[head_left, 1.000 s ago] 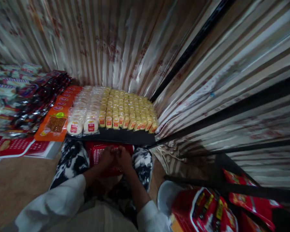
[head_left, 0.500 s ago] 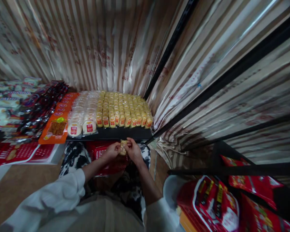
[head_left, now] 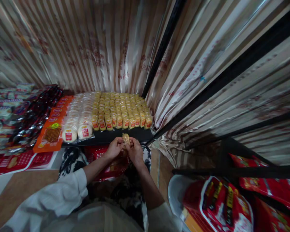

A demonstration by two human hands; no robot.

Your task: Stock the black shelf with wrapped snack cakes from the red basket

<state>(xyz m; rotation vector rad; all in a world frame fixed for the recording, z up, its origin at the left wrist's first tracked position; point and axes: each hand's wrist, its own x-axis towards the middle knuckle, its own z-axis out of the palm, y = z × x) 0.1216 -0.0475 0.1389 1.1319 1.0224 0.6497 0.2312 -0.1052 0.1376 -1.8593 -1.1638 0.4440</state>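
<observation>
My left hand [head_left: 114, 148] and my right hand [head_left: 135, 150] are closed together on a small yellow snack packet [head_left: 125, 139], held just in front of the black shelf edge [head_left: 125, 135]. Below my hands a red plastic basket [head_left: 100, 158] rests on my lap. On the shelf stand rows of small yellow packets [head_left: 120, 109] and, to their left, round white cakes in clear wrap [head_left: 78, 120].
Orange snack packs [head_left: 53, 124] and dark packets [head_left: 36, 112] lie left on the shelf. Striped shiny curtains [head_left: 91, 48] hang behind and right, crossed by black shelf bars [head_left: 232, 67]. Red bags [head_left: 217, 206] and a white bowl [head_left: 175, 195] sit at lower right.
My hands rose from the red basket toward the shelf edge, bringing a small yellow packet up between them. The view tilted slightly.
</observation>
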